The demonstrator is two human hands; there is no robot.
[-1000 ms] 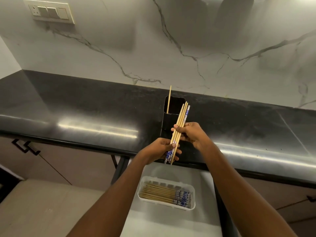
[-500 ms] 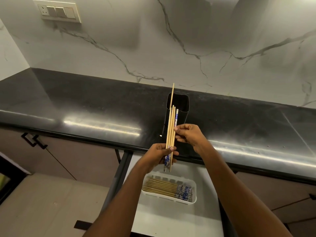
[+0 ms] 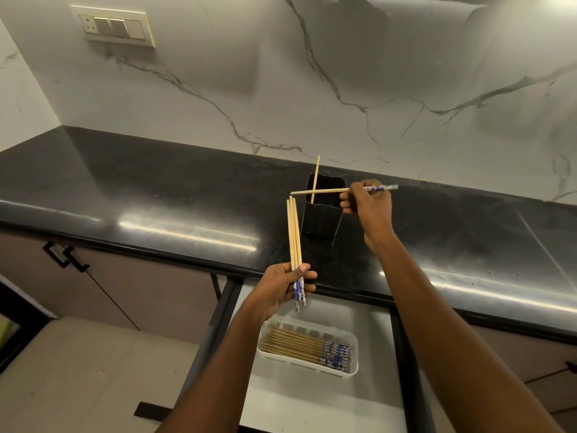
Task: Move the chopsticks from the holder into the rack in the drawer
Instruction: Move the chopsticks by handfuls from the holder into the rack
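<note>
A black square holder (image 3: 321,218) stands on the dark counter with one bamboo chopstick (image 3: 316,176) leaning in it. My left hand (image 3: 285,287) grips a small upright bundle of chopsticks (image 3: 294,232) by their blue-patterned ends, above the drawer's front. Over the holder's mouth my right hand (image 3: 368,207) pinches a single chopstick (image 3: 321,191) held level, tip pointing left. In the open drawer below, a white rack (image 3: 307,365) holds several chopsticks (image 3: 296,345) lying side by side.
The black countertop (image 3: 156,195) runs left to right under a marbled wall with a switch plate (image 3: 115,26). The white drawer (image 3: 312,401) is pulled out beneath the counter edge. Cabinet doors with a black handle (image 3: 65,257) are at the left.
My right hand has drawn one chopstick out of the bundle and carried it right and up over the holder, turning it level. My left hand keeps the rest upright.
</note>
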